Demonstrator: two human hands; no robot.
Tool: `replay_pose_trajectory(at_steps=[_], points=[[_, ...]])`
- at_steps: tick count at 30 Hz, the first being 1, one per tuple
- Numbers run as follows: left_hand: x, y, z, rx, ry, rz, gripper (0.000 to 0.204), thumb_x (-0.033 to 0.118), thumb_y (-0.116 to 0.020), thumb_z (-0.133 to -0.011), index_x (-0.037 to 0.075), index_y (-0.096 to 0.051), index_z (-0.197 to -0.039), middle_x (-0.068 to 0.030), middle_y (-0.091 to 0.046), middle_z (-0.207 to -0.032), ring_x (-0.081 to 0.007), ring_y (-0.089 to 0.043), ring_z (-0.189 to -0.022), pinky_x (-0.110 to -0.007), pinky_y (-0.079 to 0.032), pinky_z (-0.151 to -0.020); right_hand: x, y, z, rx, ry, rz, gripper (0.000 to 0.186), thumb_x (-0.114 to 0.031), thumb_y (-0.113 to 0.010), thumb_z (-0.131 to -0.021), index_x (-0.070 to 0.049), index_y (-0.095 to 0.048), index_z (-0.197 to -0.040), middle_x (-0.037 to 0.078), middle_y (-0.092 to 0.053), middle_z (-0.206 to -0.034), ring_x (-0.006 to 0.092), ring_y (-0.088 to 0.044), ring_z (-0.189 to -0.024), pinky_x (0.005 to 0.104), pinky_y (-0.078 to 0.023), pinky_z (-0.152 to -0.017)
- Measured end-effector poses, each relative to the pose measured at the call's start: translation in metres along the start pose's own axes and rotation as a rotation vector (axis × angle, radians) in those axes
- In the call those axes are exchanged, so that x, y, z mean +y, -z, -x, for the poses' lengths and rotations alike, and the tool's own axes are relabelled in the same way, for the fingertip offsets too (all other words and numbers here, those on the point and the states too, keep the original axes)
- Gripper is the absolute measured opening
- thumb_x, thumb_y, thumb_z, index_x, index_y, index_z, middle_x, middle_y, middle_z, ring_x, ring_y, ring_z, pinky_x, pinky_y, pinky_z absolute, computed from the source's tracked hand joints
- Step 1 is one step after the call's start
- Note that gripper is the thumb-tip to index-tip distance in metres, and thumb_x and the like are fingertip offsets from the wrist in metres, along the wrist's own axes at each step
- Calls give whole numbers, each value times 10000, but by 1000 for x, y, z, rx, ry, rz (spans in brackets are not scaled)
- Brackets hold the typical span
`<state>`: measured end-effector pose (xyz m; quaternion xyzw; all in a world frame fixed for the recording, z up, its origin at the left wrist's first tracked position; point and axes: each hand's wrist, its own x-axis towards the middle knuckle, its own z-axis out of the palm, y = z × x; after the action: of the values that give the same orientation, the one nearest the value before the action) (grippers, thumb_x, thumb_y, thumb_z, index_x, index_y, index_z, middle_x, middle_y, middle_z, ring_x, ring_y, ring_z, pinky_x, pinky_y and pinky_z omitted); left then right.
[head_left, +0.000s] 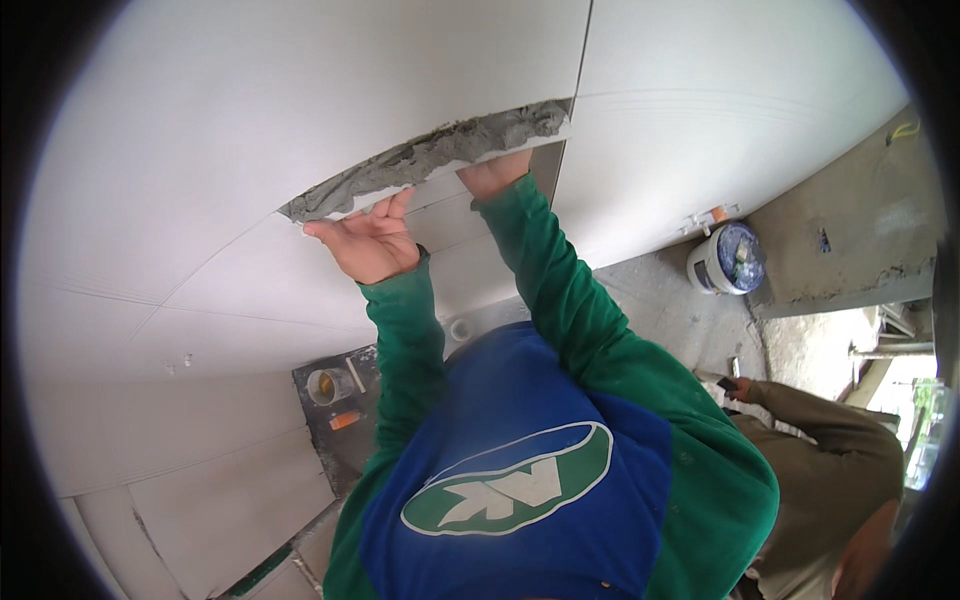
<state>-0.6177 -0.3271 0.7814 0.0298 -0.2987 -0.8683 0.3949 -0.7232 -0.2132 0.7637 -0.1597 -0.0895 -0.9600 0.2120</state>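
Note:
A white tile [437,174], seen mostly along its edge, carries a thick, uneven layer of wet grey mortar [430,152]. It is held up at the large pale tiled wall [300,90], over a strip-shaped gap. My left hand [368,243] grips the tile's left part from below, palm turned up, thumb and fingertips at its edge. Further right, my right hand [497,173] presses against the tile's underside; its fingertips are hidden behind the tile. Both my arms reach up in green sleeves.
A white bucket [725,258] stands on the floor at the right. Lower left, a small tub [330,386] and an orange object [345,420] lie on a dark surface. A co-worker [820,470] at lower right holds a small dark object.

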Motion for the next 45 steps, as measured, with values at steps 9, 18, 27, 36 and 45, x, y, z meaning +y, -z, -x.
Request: replay_pose_trajectory(at_steps=[9,18,27,36,45], points=[[-4,4,-8,-88,-38,-98,664,573,-365,-948,-27,-365,-1233,-239,-472,-1262,-519,-463,-1154,-661,-436,-938,0,-30,8,-45,188,1,465,-443,-391,-971,-73,-506,-1228,58,-567,-1205,236,-536,-1131,415,-446,-961],[7,29,-9,-455,97,130,532,404,-297,-1018,-28,-436,-1296,-244,-467,-1338,-439,-471,-1213,-596,-451,-977,12,-6,54,-171,388,290,586,-473,-314,-999,2,-420,-1324,167,-478,-1330,318,-438,-1254,480,-366,-1030],[-20,52,-26,-848,35,148,558,354,-195,-1036,-79,-315,-1367,-260,-380,-1408,-442,-328,-1326,-584,-290,-1113,-23,15,46,-243,410,598,558,-403,-328,-1021,88,-372,-1282,247,-531,-1232,361,-591,-1089,469,-511,-901],[-25,60,-35,-956,-3,213,545,337,-194,-1038,-77,-308,-1372,-251,-363,-1422,-438,-319,-1332,-597,-284,-1109,-11,21,36,-290,496,473,556,-441,-407,-996,84,-493,-1158,174,-604,-1092,248,-656,-945,345,-563,-806],[-28,53,-19,-828,-25,213,580,396,-216,-1027,-53,-320,-1379,-252,-371,-1419,-434,-358,-1314,-596,-336,-1076,-14,25,39,-221,509,640,501,-370,-327,-1025,48,-410,-1289,215,-582,-1188,351,-639,-998,469,-565,-798]])
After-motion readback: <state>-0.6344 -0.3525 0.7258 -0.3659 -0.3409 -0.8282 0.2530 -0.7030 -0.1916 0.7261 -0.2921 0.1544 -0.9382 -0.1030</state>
